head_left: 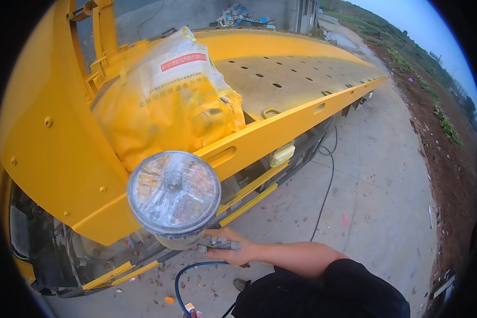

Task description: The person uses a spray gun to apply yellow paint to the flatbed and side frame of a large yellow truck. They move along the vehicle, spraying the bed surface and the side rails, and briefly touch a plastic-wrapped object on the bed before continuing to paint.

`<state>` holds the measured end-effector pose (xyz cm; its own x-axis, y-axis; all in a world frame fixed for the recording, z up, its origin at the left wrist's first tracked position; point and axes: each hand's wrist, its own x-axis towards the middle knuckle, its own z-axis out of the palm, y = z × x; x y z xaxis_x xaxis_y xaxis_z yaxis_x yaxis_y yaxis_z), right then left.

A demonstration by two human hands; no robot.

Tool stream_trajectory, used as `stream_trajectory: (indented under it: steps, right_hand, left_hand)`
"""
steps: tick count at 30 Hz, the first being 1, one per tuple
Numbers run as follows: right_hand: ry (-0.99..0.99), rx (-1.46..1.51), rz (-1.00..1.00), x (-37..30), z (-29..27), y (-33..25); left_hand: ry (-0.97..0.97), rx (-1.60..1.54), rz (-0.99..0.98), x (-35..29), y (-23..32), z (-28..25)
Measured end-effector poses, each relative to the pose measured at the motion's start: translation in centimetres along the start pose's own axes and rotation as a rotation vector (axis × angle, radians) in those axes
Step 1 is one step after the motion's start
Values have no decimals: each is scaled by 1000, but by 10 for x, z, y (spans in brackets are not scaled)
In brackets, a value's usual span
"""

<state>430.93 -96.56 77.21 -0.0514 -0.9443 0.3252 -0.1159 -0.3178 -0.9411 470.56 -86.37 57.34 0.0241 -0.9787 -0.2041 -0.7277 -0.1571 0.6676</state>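
My right hand [232,247] is closed round a paint spray gun [220,243], held beside the yellow truck bed. On the gun stands a round cup [175,195] whose clear lid is smeared with dried paint. The cup hides the gun's nozzle. A blue air hose [181,275] curves down from below my right hand to the lower edge, where only fingertips of my left hand [192,314] show, closed at the hose. Just beyond the cup, a white and yellow plastic sack [169,100], dusted with yellow paint, covers something on the truck bed.
The yellow flatbed [297,66] with its perforated deck stretches away, edged by a yellow side rail [302,114]. At left rises a yellow panel [53,138] with bolts. A dark hose [328,185] lies on the concrete ground [376,212]. Bare soil [450,175] borders it at right.
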Motion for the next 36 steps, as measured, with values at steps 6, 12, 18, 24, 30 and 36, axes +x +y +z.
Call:
stream_trajectory:
  steps: [6,12,18,24,30,36]
  right_hand:
    - [319,167,443,-29,-149,1]
    - [600,134,490,-73,-331,33]
    - [720,19,561,-105,-503,49]
    - [850,0,498,-122,-646,68]
    - [1161,-277,564,-106,-717,89]
    - [694,145,513,-86,-517,38]
  left_hand:
    - [-162,-9,118,29,91,30]
    - [-283,94,319,49,192,123]
    - [-451,203,304,39,335,187]
    - [-515,247,324,21,415,224]
    - [-539,136,390,12,420,238]
    - [-385,161,269,25,335,191]
